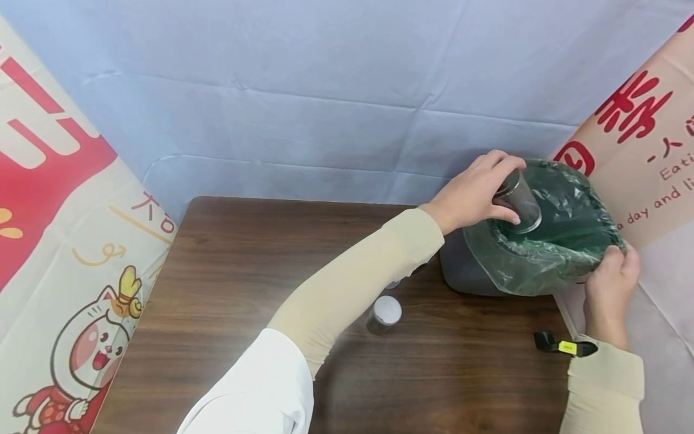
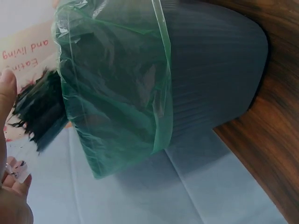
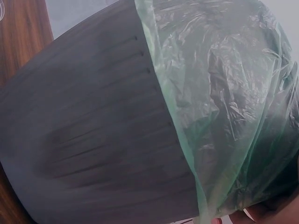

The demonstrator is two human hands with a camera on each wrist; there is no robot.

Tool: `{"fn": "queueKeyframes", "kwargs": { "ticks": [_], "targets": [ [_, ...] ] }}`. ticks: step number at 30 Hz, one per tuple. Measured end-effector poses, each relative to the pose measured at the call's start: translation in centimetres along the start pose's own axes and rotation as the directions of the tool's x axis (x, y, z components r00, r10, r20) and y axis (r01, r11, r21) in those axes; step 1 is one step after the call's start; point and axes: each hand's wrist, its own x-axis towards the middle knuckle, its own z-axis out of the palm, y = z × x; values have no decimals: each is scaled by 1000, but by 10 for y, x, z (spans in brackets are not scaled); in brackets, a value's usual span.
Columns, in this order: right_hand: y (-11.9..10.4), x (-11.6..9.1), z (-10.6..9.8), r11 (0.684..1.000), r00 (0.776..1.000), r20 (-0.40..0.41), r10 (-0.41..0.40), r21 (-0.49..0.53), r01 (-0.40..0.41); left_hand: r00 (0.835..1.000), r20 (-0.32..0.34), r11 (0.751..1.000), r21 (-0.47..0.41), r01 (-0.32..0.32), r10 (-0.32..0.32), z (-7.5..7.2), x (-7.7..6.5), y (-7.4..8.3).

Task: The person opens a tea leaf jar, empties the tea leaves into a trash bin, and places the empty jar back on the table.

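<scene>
In the head view my left hand (image 1: 474,190) grips a clear cylindrical container (image 1: 522,205), thumb on the near side and fingers over the far end. It is tilted over the mouth of a grey bin (image 1: 468,271) lined with a green plastic bag (image 1: 542,265). A dark ragged mass (image 2: 42,112) shows beside the bag in the left wrist view, between the thumb and fingers (image 2: 16,186). My right hand (image 1: 612,289) holds the near right rim of the bin, fingers over the bag's edge. The right wrist view shows the bin's ribbed side and the bag folded over it.
The bin stands at the back right of a brown wooden table (image 1: 244,259). A small jar with a white lid (image 1: 387,310) stands nearer, with another partly hidden behind my left forearm. A black strap with a yellow label (image 1: 566,346) is beside my right wrist. Cloth sheets hang around.
</scene>
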Motion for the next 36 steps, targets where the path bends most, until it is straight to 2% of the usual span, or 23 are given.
{"fn": "queueKeyframes", "kwargs": {
  "ticks": [22, 32, 36],
  "targets": [
    [2, 2, -2, 1000, 1000, -6, 10, -6, -10, 998, -35, 998, -1, -58, 58, 0, 3, 6],
    [1, 3, -3, 1000, 1000, -3, 10, 4, -10, 993, -17, 989, 94, -118, 120, 2, 4, 6],
    [0, 3, -3, 1000, 1000, -2, 1, 12, -1, 994, -9, 994, 16, -110, 110, 3, 4, 7]
  ]
}}
